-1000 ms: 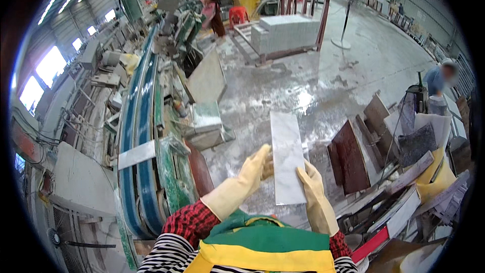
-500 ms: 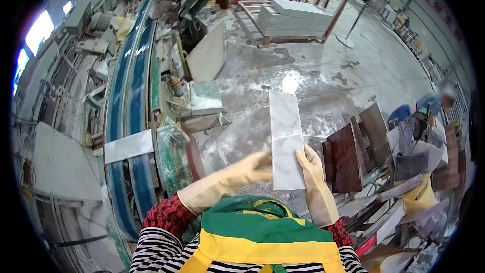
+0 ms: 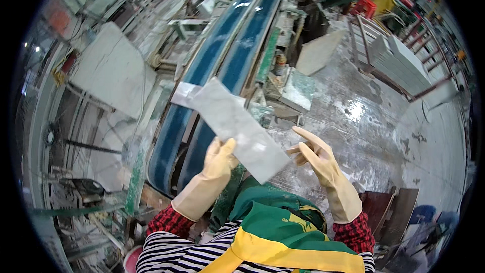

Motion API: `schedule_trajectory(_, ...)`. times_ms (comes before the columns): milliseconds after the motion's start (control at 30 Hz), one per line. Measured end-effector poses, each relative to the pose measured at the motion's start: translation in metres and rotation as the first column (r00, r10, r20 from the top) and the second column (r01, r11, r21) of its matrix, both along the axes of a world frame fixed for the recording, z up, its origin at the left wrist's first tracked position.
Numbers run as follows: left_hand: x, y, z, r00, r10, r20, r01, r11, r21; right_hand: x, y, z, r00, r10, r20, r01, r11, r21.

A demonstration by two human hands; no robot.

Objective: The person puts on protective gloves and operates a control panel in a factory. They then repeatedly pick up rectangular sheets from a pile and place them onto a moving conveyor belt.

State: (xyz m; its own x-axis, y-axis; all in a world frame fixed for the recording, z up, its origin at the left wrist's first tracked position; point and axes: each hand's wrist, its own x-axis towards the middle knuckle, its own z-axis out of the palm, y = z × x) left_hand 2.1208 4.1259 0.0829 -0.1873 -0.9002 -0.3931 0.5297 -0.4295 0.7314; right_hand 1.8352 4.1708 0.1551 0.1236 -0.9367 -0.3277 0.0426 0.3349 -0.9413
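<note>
My left hand point(image 3: 220, 162), in a cream rubber glove, grips the lower left edge of a white-grey marble slab point(image 3: 242, 131). The long flat piece is held tilted, its far end over the blue conveyor belts point(image 3: 194, 88). At the slab's near right end my right hand point(image 3: 318, 159), gloved the same way, has its fingers stretched and apart; whether a fingertip touches the edge I cannot tell. Partly hidden behind the held slab, another pale slab point(image 3: 184, 94) lies across the belts.
Beside the belts stands a stone-topped block point(image 3: 298, 91), with a leaning pale board point(image 3: 318, 53) beyond. A metal rack point(image 3: 404, 93) holds stacked slabs point(image 3: 396, 60) at the far right. Dark panels point(image 3: 399, 215) lean near my right elbow. The concrete floor point(image 3: 348, 136) looks wet.
My view has turned left toward the belts. The slab has gone from upright before me to tilted over the belts. My left hand now grips it; my right hand has loosened its hold.
</note>
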Motion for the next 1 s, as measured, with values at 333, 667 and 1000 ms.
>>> schedule_trajectory(333, 0.082, -0.023, -0.078, 0.901, 0.433, -0.011, -0.433, 0.901, 0.01, -0.022, 0.013, -0.055, 0.997, -0.05, -0.055, 0.055, 0.994, 0.093)
schedule_trajectory(667, 0.091, -0.048, -0.104, 0.915, 0.403, 0.026, -0.404, 0.911, 0.085, -0.049, 0.043, -0.084, 0.97, -0.222, -0.095, 0.234, 0.961, 0.146)
schedule_trajectory(1000, 0.081, -0.067, -0.09, 0.92, 0.377, 0.107, -0.386, 0.918, 0.086, -0.043, 0.04, -0.1, 0.951, -0.298, -0.08, 0.308, 0.935, 0.175)
